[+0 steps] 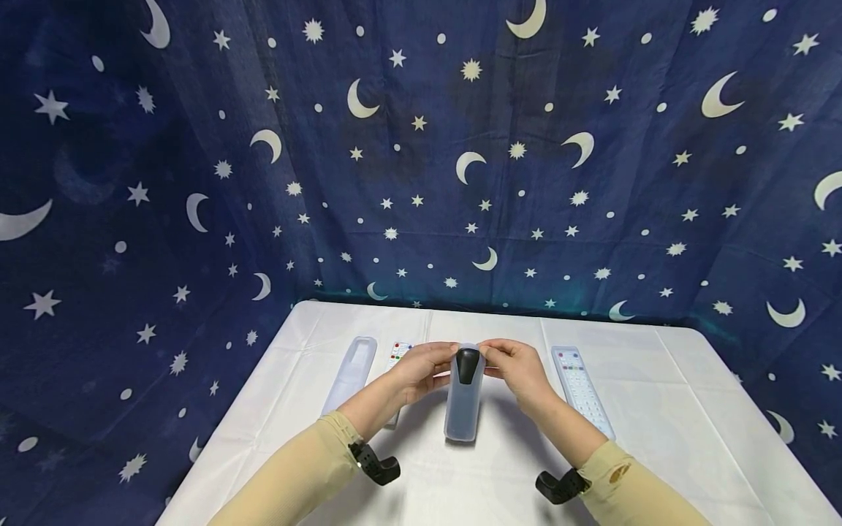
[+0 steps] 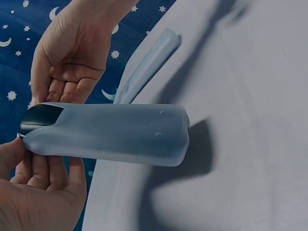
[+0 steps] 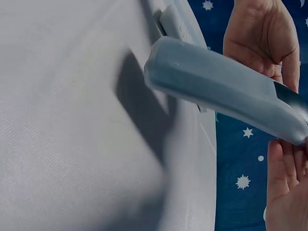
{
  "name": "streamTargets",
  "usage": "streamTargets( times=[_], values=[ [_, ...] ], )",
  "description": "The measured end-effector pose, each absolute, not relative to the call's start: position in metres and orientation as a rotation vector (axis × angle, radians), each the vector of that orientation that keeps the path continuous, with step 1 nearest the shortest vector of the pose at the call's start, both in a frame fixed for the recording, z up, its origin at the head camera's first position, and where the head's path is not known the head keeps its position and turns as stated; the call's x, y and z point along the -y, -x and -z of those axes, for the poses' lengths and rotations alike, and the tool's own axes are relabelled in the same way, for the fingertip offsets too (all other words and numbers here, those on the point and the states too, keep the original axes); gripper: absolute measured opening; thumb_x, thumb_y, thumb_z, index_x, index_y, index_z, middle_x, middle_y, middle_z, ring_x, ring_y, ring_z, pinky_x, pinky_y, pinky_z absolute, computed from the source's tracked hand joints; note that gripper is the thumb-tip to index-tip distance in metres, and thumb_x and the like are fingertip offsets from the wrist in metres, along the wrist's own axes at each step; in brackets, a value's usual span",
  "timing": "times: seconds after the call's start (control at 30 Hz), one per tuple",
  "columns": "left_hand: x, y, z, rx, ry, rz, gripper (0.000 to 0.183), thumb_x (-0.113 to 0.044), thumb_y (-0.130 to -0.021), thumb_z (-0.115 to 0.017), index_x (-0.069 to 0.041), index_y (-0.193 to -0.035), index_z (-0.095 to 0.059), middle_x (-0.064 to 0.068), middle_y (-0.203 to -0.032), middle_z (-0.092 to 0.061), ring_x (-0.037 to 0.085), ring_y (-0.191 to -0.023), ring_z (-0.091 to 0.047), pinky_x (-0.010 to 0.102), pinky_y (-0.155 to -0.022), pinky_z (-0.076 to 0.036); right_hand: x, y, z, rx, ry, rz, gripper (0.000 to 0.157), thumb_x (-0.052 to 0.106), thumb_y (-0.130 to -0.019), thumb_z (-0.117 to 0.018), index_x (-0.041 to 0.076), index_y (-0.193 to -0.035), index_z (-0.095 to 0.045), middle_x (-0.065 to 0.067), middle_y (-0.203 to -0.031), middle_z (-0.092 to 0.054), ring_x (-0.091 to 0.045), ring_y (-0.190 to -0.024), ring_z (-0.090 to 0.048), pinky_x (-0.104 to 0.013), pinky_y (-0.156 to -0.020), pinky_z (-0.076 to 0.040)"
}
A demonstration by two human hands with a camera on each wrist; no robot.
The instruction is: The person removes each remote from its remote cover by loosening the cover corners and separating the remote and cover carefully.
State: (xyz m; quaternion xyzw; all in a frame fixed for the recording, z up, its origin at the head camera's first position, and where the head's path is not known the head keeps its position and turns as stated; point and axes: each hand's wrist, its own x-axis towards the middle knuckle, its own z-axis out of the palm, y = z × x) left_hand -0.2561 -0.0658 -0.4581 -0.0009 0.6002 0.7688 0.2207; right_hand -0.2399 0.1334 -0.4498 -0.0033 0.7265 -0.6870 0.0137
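A translucent silicone remote control cover [image 1: 463,416] is held above the white table. The glossy black end of a remote control [image 1: 468,364] shows through the cut-out at its far end; its other parts sit under the cloudy silicone. My left hand [image 1: 421,371] pinches the cover's far end from the left, thumb on the edge and fingers beneath. On the opposite side my right hand [image 1: 517,370] pinches that same end. Both wrist views show the smooth face of the cover with two small bumps near the closed end, and its shadow on the cloth.
Left on the table lies another translucent cover [image 1: 351,372]. A white remote control with coloured buttons [image 1: 397,353] is partly hidden behind my left hand. Toward the right is a white remote control in a clear cover [image 1: 582,391]. A dark blue star-and-moon curtain [image 1: 421,175] hangs behind.
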Motion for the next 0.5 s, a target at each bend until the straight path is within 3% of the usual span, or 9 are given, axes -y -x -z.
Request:
streamTargets(
  times=[0.2,0.43,0.5],
  values=[
    [0.0632,0.2596,0.4598,-1.657,-0.032,-2.150,0.033,-0.017,-0.104,-0.060,0.004,-0.129,-0.062,-0.001,-0.097,-0.070,0.011,-0.091,-0.064,0.031,-0.086,-0.054,-0.1336,0.2433,0.4495,-2.253,0.038,2.141,0.024,0.008,-0.101,-0.063,-0.010,-0.115,-0.067,-0.012,-0.104,-0.072,-0.015,-0.088,-0.069,-0.033,-0.084,-0.059],
    [0.0615,0.2633,0.4606,-1.908,-0.133,-2.114,0.030,-0.017,-0.102,-0.065,0.003,-0.123,-0.066,0.002,-0.107,-0.072,0.015,-0.101,-0.066,0.042,-0.099,-0.052,-0.1348,0.2433,0.4507,-2.426,0.019,2.039,0.022,0.016,-0.102,-0.065,-0.002,-0.113,-0.071,-0.007,-0.104,-0.072,-0.016,-0.096,-0.061,-0.030,-0.079,-0.049],
    [0.0614,0.2633,0.4588,-1.964,-0.151,-2.103,0.029,-0.019,-0.102,-0.066,0.001,-0.122,-0.068,0.003,-0.109,-0.072,0.016,-0.103,-0.066,0.043,-0.099,-0.052,-0.1341,0.2428,0.4508,-2.429,0.044,2.061,0.021,0.015,-0.102,-0.065,-0.002,-0.113,-0.071,-0.009,-0.105,-0.072,-0.017,-0.094,-0.062,-0.028,-0.079,-0.051]
  ],
)
